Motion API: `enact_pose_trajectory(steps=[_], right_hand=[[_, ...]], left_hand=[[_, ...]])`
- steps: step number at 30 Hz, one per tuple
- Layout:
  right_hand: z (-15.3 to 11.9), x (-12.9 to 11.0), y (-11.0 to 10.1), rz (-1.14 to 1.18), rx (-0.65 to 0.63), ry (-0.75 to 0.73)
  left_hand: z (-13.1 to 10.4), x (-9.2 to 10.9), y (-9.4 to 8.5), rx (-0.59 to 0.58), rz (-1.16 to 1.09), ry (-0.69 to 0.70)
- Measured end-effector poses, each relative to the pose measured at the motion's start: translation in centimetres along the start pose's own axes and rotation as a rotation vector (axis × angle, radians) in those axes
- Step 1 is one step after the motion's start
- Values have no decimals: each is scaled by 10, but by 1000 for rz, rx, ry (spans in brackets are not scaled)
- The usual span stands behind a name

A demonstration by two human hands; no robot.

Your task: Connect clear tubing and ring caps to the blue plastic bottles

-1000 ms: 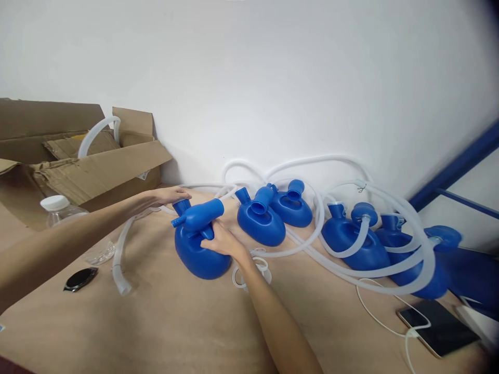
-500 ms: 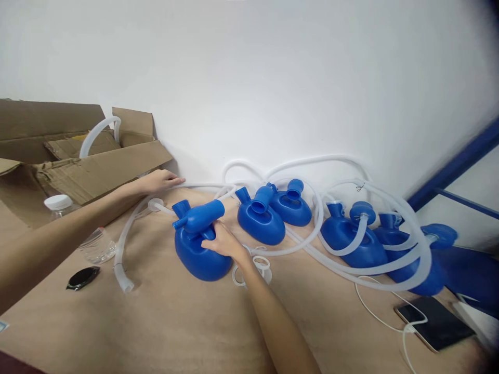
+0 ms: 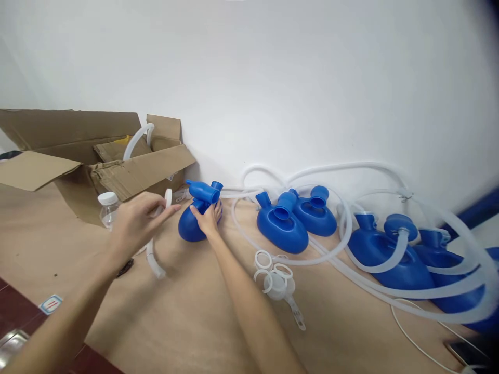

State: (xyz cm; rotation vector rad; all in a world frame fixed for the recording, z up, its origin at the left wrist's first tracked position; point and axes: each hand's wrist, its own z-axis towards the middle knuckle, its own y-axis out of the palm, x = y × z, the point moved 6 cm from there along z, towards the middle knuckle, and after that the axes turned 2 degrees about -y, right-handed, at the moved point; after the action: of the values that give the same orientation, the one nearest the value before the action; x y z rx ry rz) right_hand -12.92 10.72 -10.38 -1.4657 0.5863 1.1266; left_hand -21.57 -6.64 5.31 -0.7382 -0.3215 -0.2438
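My right hand [image 3: 206,217] is wrapped round a blue plastic urinal bottle [image 3: 189,227], with its thumb and fingers about the handle area. The bottle stands on the table, and a blue tubular connector [image 3: 205,192] lies across its top. Just to the left, my raised left hand [image 3: 142,221] pinches a thin white cap [image 3: 168,197], seen edge-on, between thumb and fingers. Beneath that hand a clear tube [image 3: 155,266] ends on the table. To the right of the held bottle are two similar blue bottles [image 3: 283,228] with connectors on top.
White rings and translucent caps [image 3: 275,285] lie mid-table. On the right, blue bottles [image 3: 390,259] carry long looped tubes [image 3: 362,283]. An open cardboard box [image 3: 144,176] stands back left, beside a clear bottle with a white lid [image 3: 108,199]. A white wall closes the back.
The view has swung left. My left hand has come back from the tubing near the wall with the white cap. My right hand has shifted the blue bottle back and left, turning it.
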Motion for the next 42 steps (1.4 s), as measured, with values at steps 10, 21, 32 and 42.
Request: enact_pose_trajectory(steps=[10,21,32,42], right_hand=[[-93,41,-142,-53,-394,-294],[-212,153,-237,-364,-247,-280],[-216,158,-238,-95,-185,-274],[-203,191,-251,-557,122,-166]], left_hand=[[-96,27,143,-494,-338,136],[-66,135,220,-597,-429,255],[17,197,273,-374,-298,59],[37,129,251,-442,-461,180]])
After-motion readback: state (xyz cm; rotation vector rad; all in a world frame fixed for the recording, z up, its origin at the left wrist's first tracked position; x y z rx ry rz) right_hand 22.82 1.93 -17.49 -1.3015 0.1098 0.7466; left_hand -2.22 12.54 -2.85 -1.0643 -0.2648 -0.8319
